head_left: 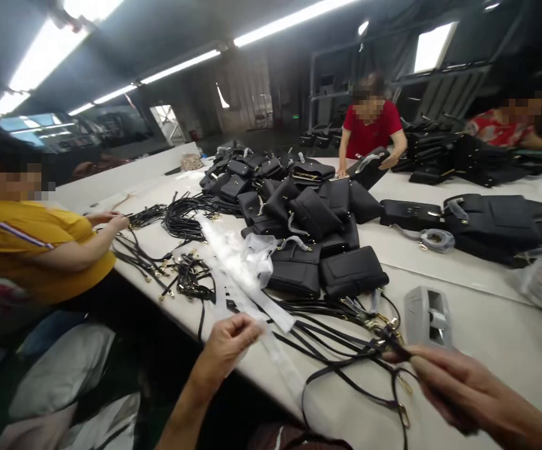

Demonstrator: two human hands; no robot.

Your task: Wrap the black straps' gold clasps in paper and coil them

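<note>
A black strap [369, 350] is pinched by the blurred right hand [449, 384] at four o'clock on the tabletop [491, 350]. A clear sleeve [282, 359], partly hidden, is clamped in the left hand [230, 340] at six o'clock.

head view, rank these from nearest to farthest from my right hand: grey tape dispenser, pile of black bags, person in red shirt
1. Grey tape dispenser, on the table just above the right hand, which pinches a black strap.
2. Pile of black bags, mid-table, up and to the left.
3. Person in red shirt, standing at the far side of the table.
</note>
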